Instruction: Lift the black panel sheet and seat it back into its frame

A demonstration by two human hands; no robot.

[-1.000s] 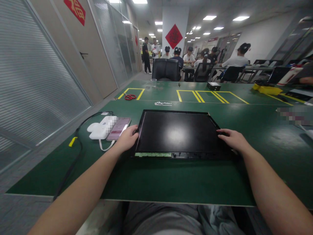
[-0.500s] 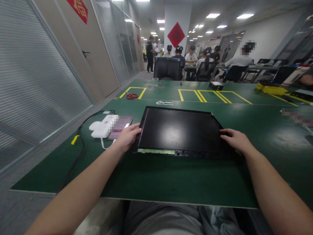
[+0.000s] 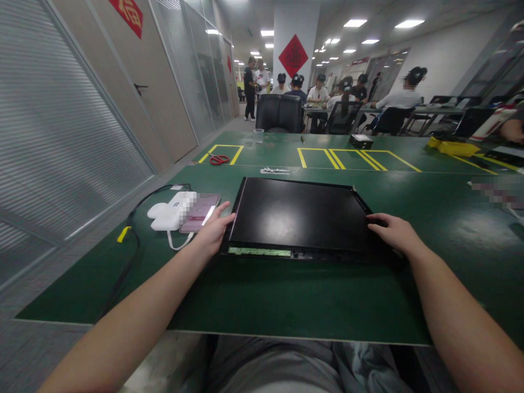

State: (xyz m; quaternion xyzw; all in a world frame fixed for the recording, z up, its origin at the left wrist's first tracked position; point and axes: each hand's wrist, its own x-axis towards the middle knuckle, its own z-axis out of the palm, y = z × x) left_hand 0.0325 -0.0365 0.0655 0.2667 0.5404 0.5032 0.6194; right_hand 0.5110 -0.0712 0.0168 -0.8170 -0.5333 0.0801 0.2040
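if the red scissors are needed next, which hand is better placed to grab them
Likely the left hand: it holds the left edge of the black panel, nearer the red scissors. The right hand, at the opposite edge, would probably have to reach across the panel.

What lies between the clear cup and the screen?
In the head view, a thin white object lies on the table between the cup and the screen.

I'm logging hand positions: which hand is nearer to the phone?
Left. The left hand is just right of the phone, at the left edge of the black panel. The right hand is farther off, across the panel at its right edge.
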